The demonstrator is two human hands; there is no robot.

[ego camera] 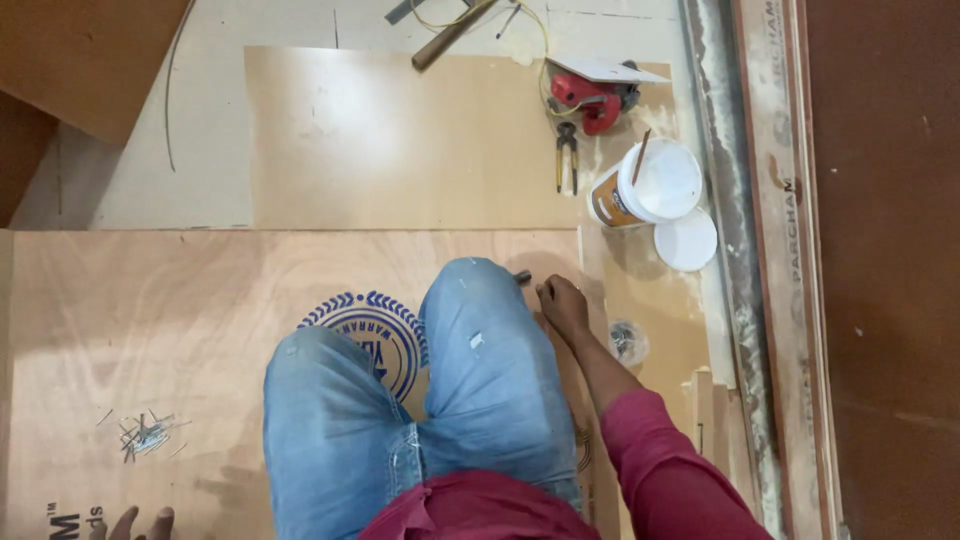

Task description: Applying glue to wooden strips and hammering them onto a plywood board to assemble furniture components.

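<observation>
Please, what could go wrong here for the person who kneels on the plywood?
1. Loose nails lie on the plywood sheet close to the left hand; the hand or a knee might press onto them.
2. The open white bucket stands near the right hand and could tip if bumped.
3. The pincers and red power tool with its cord lie ahead, a possible snag.

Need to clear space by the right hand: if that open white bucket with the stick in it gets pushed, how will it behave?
The white bucket lies tilted, mouth open, so it would probably roll or spill. The stick leaning inside may fall out. Its loose lid lies flat beside it and should just slide.
</observation>
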